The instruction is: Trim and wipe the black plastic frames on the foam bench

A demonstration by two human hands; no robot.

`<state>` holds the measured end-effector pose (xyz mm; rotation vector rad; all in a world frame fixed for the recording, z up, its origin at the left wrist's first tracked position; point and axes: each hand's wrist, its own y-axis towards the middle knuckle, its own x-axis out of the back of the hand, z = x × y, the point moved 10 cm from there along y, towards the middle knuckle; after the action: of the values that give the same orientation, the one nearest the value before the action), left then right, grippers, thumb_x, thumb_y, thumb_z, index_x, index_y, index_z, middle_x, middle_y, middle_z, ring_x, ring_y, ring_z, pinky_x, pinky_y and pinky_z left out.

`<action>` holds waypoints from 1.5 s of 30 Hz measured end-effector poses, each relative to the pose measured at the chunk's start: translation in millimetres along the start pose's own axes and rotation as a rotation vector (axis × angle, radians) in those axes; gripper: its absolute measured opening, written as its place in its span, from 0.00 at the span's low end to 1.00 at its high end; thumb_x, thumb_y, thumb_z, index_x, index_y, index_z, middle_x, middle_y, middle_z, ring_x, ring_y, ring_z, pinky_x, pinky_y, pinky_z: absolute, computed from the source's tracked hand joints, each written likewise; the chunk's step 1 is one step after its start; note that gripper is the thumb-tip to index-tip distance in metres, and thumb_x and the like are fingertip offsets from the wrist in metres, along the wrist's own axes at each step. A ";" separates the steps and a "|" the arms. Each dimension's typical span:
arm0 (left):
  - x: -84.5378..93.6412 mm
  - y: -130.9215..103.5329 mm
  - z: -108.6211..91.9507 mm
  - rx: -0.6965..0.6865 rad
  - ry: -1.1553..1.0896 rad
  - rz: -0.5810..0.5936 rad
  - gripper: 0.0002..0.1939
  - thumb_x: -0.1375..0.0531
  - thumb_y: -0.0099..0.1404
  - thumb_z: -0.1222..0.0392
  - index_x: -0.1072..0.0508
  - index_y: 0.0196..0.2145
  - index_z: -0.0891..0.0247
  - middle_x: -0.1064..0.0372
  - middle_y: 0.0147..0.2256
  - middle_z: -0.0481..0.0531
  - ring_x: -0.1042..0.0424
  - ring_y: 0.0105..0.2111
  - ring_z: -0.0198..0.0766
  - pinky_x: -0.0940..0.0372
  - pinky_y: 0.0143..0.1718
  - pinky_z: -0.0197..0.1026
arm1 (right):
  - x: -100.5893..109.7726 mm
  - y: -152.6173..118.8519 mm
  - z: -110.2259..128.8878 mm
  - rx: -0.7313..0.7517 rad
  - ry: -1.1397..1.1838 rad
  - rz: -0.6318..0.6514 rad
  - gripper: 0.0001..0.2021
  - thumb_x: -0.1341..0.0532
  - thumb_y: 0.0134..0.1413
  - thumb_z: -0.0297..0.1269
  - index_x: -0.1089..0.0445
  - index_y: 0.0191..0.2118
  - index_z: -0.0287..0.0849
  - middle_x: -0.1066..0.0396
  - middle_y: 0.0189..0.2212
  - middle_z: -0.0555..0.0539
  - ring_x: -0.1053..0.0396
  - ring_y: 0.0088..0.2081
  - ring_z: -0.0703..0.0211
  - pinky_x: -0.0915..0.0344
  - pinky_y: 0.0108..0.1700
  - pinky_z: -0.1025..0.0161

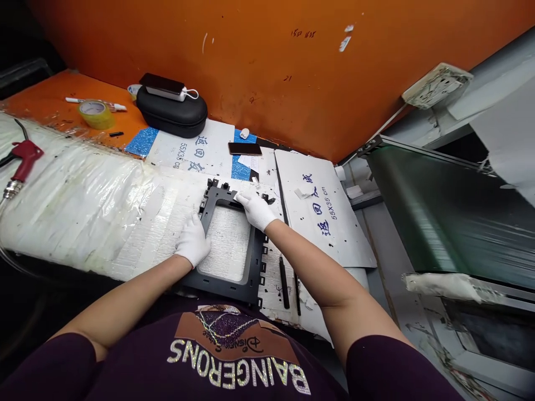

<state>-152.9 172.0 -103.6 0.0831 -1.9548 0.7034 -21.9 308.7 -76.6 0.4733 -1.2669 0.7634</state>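
Note:
A black plastic frame (223, 285) with a large rounded opening and clips along its edges lies on the wrapped bench top in front of me. My left hand (193, 243), in a white glove, grips the frame's left side bar. Across the far bar, near its right corner, rests my gloved right hand (257, 211). Its fingers are bent and together against that bar, and their undersides are hidden. Just right of the frame lies a slim black pen-like tool (284, 283).
Printed white cardboard (343, 223) lies on the right, beside a green conveyor belt (422, 206). A red air gun (25, 161) sits far left. Toward the orange wall are a roll of tape (96, 114), a black case (173, 114) and a phone (244, 148).

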 end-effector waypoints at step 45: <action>5.6 5.0 5.6 0.036 0.058 -0.083 0.37 0.41 0.65 0.57 0.48 0.67 0.71 0.33 0.57 0.69 0.30 0.58 0.53 0.34 0.56 0.48 | -23.6 73.1 83.1 -0.151 -0.058 -0.083 0.21 0.49 0.62 0.21 0.34 0.59 0.30 0.32 0.57 0.26 0.35 0.59 0.42 0.41 0.63 0.41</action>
<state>-161.9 174.6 -102.9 0.1631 -1.8730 0.6788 -133.7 293.9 -84.6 0.4251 -1.3399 0.5825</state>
